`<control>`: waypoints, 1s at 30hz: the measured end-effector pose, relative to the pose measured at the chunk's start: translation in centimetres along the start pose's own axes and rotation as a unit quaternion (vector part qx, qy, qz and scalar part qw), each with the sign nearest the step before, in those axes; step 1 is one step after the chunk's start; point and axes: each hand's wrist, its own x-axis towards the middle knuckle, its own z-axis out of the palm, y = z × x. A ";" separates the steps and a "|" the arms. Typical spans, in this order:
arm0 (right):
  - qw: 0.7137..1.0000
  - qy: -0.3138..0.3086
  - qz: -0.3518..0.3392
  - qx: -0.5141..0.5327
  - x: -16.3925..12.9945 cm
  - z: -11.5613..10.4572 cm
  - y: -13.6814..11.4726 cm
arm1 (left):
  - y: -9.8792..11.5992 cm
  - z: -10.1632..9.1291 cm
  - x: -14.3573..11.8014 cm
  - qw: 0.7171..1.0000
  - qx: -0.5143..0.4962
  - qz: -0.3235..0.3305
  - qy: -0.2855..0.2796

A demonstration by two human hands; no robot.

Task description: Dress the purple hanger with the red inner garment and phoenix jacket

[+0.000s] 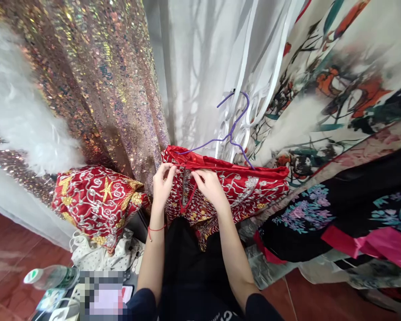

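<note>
A red embroidered garment [243, 185] with silver and gold patterns hangs on a purple wire hanger [232, 129] in front of me. My left hand [162, 183] pinches the fabric near the collar, with a red string around the wrist. My right hand [210, 185] grips the garment's front next to it, by a red loop fastening. Both hands touch the cloth close together.
A sequined gold dress [96, 89] hangs at the left, white sheer fabric [200, 67] behind, floral printed robes [347, 111] at the right. A second red embroidered bundle [96, 203] lies at the lower left. A plastic bottle [51, 277] rests on the reddish floor [6, 240].
</note>
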 end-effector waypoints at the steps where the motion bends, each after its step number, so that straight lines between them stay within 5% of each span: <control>1: 1.000 0.010 -0.003 0.023 0.0 -0.3 0.3 | 0.0 -0.2 -0.1 1.000 -0.014 -0.012 -0.004; 5: 0.985 0.025 0.021 0.168 0.0 -0.5 1.2 | 0.5 -1.0 -0.3 0.998 0.011 0.001 -0.054; 8: 0.970 0.043 0.065 0.229 0.2 0.2 1.2 | 0.7 -1.1 -0.5 0.988 0.133 0.021 -0.078; 10: 0.968 0.083 0.097 0.216 0.3 0.6 0.9 | 0.7 -0.7 -0.4 0.972 0.236 0.003 -0.013; 12: 0.971 0.098 0.118 0.180 0.2 0.8 0.5 | 0.6 -0.1 -0.2 0.956 0.268 0.002 0.119; 14: 0.979 0.056 0.108 0.162 0.1 0.7 0.0 | 0.4 0.4 0.1 0.953 0.198 0.023 0.228; 16: 0.979 -0.016 0.078 0.190 -0.1 0.2 -0.4 | 0.3 0.6 0.5 0.963 0.077 0.025 0.259; 18: 0.962 -0.061 0.057 0.259 -0.2 -0.4 -0.8 | 0.3 0.3 0.7 0.979 -0.037 -0.005 0.202; 20: 0.937 -0.056 0.057 0.339 -0.3 -1.0 -1.1 | 0.6 -0.4 0.5 0.992 -0.092 -0.031 0.081; 24: 0.933 0.000 0.033 0.359 -0.3 -1.3 -1.1 | 2.0 -1.6 -0.3 0.986 -0.049 -0.042 -0.154; 30: 0.970 -0.053 -0.066 0.230 -0.3 -1.4 -0.4 | 3.8 -1.9 -0.6 0.971 0.010 -0.067 -0.229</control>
